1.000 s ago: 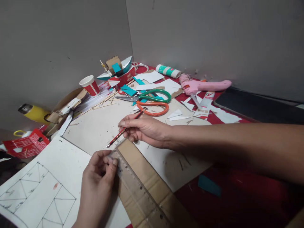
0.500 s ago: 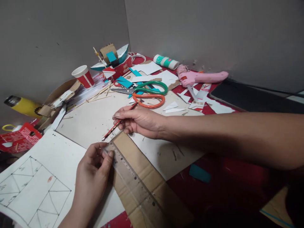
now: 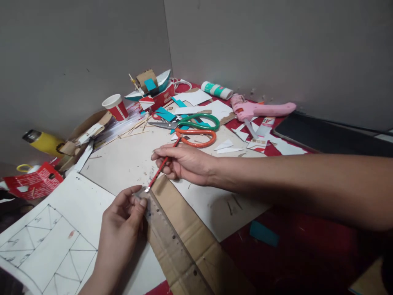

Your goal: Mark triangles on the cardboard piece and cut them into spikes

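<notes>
My right hand (image 3: 184, 163) pinches a red pencil (image 3: 157, 174), whose tip touches the far end of a clear ruler (image 3: 167, 235). That ruler lies along a brown cardboard strip (image 3: 196, 237) running toward the lower right. The fingers of my left hand (image 3: 123, 221) are closed on the ruler's far end and press it down. To the left lies a white sheet (image 3: 46, 241) with drawn triangles. All of this rests on a large pale board (image 3: 125, 162).
Green and orange scissors (image 3: 196, 129) lie beyond my right hand. A pink glue gun (image 3: 260, 110), a glue tube (image 3: 216, 90), a red paper cup (image 3: 116, 107), a paper boat model (image 3: 152, 88) and paper scraps crowd the back. A dark tablet (image 3: 331, 139) lies right; a yellow bottle (image 3: 41, 141) lies left.
The pencil has swung from lying nearly flat to pointing down, its tip now at the ruler's end. My left hand stays on the ruler. The view has shifted slightly.
</notes>
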The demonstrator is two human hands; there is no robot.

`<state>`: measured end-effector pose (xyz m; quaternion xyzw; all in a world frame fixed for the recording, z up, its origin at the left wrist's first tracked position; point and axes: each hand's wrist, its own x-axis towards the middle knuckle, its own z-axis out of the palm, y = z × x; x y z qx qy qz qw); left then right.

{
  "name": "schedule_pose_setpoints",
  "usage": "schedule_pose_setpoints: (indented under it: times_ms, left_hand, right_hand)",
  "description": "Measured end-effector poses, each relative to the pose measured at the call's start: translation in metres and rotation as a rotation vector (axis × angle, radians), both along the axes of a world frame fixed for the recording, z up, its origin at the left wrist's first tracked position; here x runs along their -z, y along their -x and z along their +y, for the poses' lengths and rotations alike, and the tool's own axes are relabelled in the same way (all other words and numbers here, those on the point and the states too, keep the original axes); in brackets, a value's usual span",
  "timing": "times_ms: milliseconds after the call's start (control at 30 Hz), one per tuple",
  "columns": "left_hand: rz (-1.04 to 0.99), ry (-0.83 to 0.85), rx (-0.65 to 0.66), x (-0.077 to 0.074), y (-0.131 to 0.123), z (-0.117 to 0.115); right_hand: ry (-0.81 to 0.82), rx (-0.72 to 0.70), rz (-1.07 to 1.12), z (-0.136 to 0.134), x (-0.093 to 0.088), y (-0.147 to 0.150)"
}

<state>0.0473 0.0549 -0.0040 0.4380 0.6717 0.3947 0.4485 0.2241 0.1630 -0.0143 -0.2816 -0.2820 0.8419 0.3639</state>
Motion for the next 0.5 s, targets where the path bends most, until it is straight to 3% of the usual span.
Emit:
schedule_pose_setpoints:
  times_ms: [200,400,500]
  left_hand:
    - [-0.260,-0.015,-0.129,-0.019,0.008,0.005]
    - [-0.486,-0.178,-0.388,-0.028,0.025,0.015]
    - [-0.500,-0.225,-0.386,-0.028,0.025,0.015]
  right_hand:
    - [0.049,-0.106,0.053,0.002,-0.002,-0.001]
    - [0.153,-0.027,0.065,0.005,-0.001,0.001]
    - [0.180,-0.054,0.070,0.009,-0.002,-0.001]
